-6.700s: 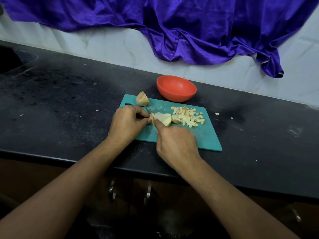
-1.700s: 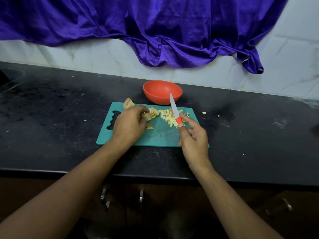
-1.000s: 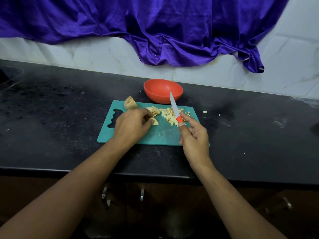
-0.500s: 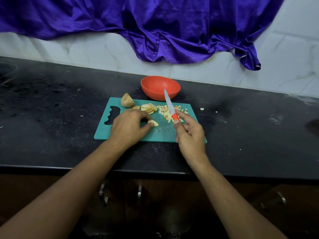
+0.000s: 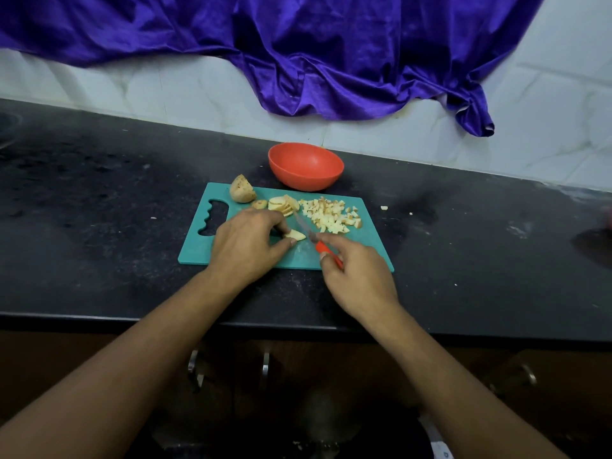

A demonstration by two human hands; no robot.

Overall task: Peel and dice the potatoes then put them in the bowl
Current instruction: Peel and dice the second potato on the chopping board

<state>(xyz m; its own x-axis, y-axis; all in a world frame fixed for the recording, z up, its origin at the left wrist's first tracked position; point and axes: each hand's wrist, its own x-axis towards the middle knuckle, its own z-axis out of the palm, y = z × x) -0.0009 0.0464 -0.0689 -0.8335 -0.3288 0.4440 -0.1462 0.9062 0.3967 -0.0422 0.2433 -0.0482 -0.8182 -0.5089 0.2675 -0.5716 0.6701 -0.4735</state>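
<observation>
My left hand (image 5: 246, 246) pinches a single pale potato slice (image 5: 297, 234) against the teal plastic cutting board (image 5: 198, 251). My right hand (image 5: 359, 276) is curled round the small red-handled knife (image 5: 314, 240). Its blade stood raised half a second ago and has dropped just right of the slice, so I judge dicing resumes. Beyond my left hand lie stacked potato slices (image 5: 283, 203) and a skin-on potato chunk (image 5: 242, 193). Beyond my right hand lies the heap of diced potato (image 5: 331, 215). Farther off, the orange-red plastic bowl (image 5: 306, 178) looks empty.
</observation>
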